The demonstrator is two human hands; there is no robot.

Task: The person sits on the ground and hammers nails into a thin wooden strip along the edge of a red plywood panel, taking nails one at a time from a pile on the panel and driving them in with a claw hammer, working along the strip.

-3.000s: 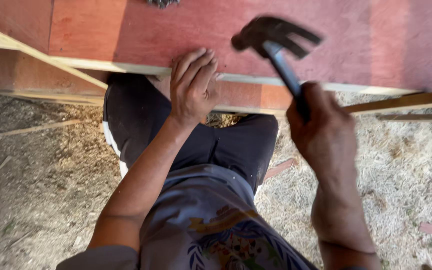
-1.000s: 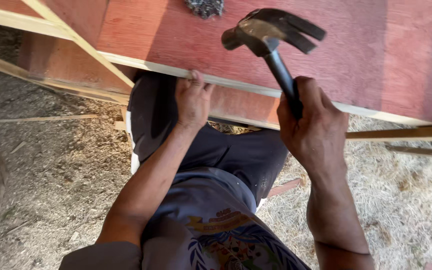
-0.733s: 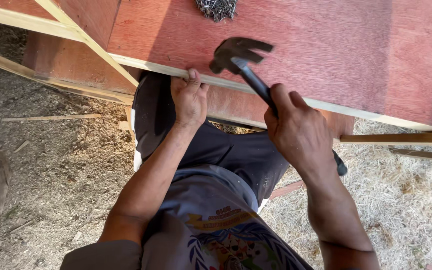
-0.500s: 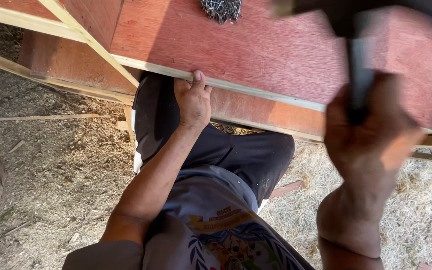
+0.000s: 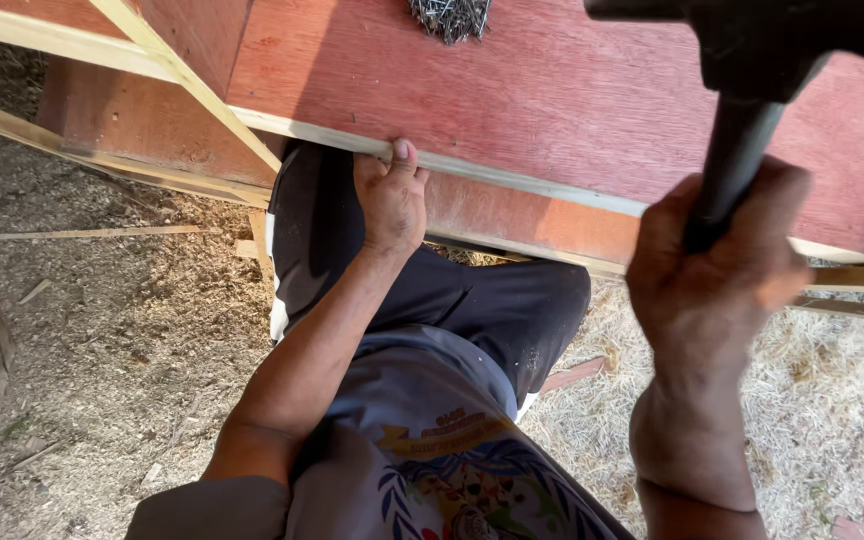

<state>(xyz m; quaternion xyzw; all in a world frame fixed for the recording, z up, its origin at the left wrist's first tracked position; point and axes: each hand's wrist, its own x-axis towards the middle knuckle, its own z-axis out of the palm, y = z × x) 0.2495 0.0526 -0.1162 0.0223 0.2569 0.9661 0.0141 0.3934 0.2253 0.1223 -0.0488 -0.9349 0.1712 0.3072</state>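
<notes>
My right hand [image 5: 717, 265] is closed fully around the dark handle of the hammer [image 5: 752, 90], fingers wrapped tight, with the handle rising out of the top of the fist. The hammer head is raised to the upper right corner of the view, above the red plywood panel [image 5: 592, 100], and is blurred, so its exact form cannot be read.

My left hand [image 5: 390, 195] grips the pale front edge of the panel: thumb on top of the edge, fingers curled underneath and hidden from view. It holds nothing besides the panel edge.

A heap of nails [image 5: 450, 17] lies on the panel at the top of the view, well apart from both hands. A light wooden frame [image 5: 102, 55] runs along the panel's left side. Below is ground covered in sawdust [image 5: 102, 320] and straw.
</notes>
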